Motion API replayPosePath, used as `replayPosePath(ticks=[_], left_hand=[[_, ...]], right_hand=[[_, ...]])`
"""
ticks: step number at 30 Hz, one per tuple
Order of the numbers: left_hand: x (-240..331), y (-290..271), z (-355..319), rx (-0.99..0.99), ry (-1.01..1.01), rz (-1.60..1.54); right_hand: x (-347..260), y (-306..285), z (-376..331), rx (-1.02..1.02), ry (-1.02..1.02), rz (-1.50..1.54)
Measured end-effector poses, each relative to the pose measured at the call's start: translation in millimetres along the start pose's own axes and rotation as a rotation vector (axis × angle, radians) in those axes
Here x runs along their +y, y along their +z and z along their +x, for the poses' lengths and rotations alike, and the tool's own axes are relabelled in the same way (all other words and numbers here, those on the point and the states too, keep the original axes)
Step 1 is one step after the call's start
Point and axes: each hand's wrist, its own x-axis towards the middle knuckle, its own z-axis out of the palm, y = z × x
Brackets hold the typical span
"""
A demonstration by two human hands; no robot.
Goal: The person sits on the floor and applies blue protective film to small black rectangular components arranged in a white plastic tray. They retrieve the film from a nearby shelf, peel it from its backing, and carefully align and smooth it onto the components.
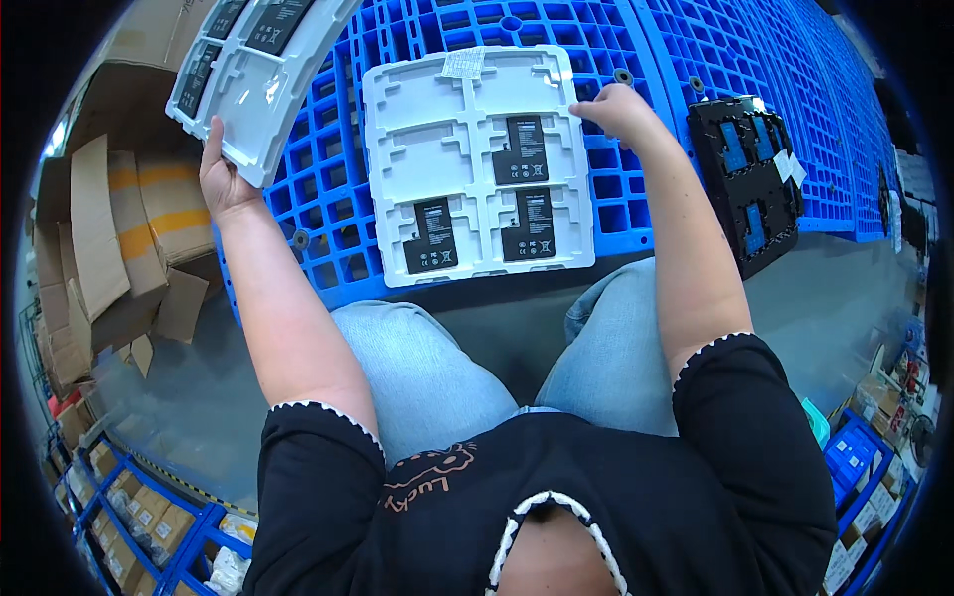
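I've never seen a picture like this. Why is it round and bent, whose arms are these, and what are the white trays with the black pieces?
The picture comes from a wide-angle camera worn on a person's head, looking down, so straight edges curve. No machine here: both arms are the seated wearer's own. The left hand holds a white moulded tray lifted and tilted, with flat black battery-like cells in its pockets. The right hand touches the top right edge of a second white tray, which lies flat on a blue plastic pallet. Three black cells sit in it; the other pockets are empty. A black tray lies further right, cardboard boxes on the left.
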Motion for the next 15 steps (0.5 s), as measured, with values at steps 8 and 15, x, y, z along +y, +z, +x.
replayPosePath(ticks=[8, 15], left_hand=[[-20, 9, -1, -0.051, -0.049, -0.021], [-34, 23, -7, -0.006, -0.064, 0.027]], right_hand=[[-8, 22, 1, -0.06, 0.015, -0.061], [-4, 28, 7, -0.008, -0.054, -0.114]])
